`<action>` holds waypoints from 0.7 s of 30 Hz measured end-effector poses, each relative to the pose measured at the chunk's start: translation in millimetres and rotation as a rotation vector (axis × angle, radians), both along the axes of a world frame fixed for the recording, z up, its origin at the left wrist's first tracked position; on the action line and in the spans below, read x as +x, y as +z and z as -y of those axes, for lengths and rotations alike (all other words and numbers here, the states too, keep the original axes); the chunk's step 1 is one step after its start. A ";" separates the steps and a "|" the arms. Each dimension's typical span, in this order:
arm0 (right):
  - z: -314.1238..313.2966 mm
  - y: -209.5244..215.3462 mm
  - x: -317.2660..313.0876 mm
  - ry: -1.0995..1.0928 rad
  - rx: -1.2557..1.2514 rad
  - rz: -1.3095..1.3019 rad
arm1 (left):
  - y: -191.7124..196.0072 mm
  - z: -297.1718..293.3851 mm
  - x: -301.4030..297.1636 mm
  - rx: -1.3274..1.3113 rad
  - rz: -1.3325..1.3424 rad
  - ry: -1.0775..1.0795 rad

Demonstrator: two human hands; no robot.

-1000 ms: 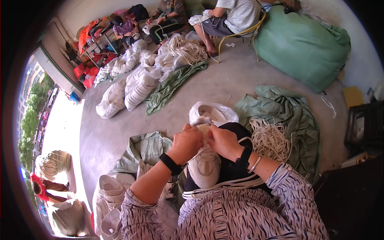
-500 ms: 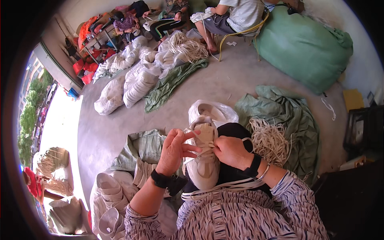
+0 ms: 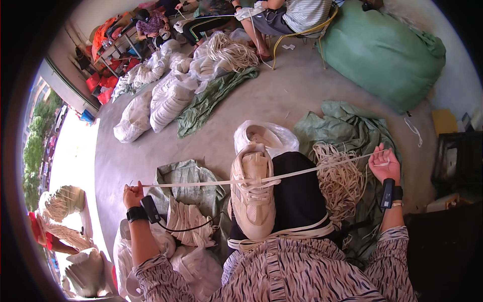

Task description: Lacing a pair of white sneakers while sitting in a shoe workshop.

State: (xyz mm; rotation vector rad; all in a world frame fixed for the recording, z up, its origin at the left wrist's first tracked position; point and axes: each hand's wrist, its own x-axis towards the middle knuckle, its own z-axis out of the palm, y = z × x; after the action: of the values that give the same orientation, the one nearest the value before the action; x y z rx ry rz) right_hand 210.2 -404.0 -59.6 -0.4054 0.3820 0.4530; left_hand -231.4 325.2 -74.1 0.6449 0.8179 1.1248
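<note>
Across your lap, a cream sneaker [image 3: 253, 194] lies sole-down with a flat white lace [image 3: 201, 183] pulled taut to both sides.

Your left hand [image 3: 132, 195] is closed around one lace end out over the green sack [image 3: 186, 176]; your right hand [image 3: 384, 164] pinches the other end above the heap of loose laces [image 3: 339, 183]. The lace runs through the eyelets near the toe. It looks light, limp and slightly slick, so grip it near the tips and keep even tension. The shoe seems soft and light, likely to tip on your knee [image 3: 297, 191]; steady it at the midfoot.
</note>
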 end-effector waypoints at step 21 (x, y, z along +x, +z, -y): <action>-176.1 53.6 -144.3 0.963 -0.963 1.793 | 79.8 322.3 193.0 1.016 -0.583 -1.123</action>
State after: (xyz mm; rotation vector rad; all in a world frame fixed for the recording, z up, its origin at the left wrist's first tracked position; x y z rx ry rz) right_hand 65.9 -227.8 -6.0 -1.7357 -1.4932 0.6202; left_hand -38.4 2.9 5.7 2.0267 0.1560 0.1937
